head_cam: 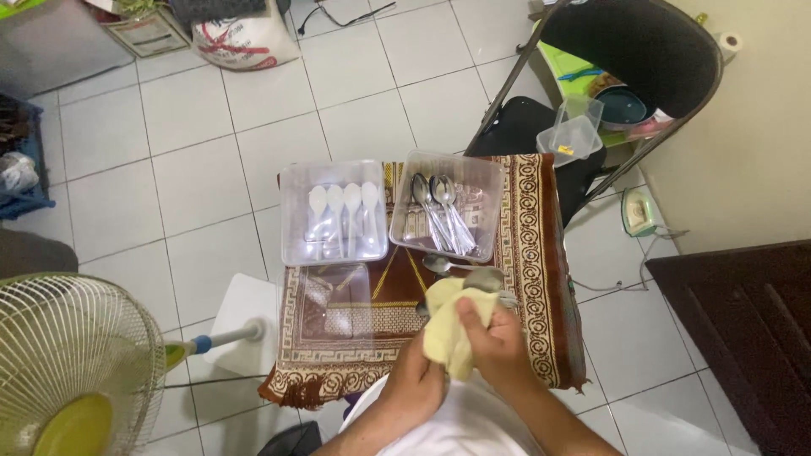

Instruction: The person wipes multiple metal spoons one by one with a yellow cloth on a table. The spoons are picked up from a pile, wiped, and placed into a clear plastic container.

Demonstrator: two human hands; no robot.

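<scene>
A soft, limp yellow cloth (448, 329) is bunched between the left hand (416, 382) and right hand (498, 342), pressed together over the patterned mat (541, 279), apparently around a slippery, rigid metal spoon (483, 279), best gripped by its handle.

Beyond the fingertips (473, 314) sit three clear plastic trays (334, 213); one holds four white plastic spoons (343, 203). Just past the fingers lie two loose metal spoons (460, 270). One yellow cloth (448, 325) is between the fingers.

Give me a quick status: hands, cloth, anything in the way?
Left hand and right hand both grip yellow cloth. Nothing blocking.
</scene>
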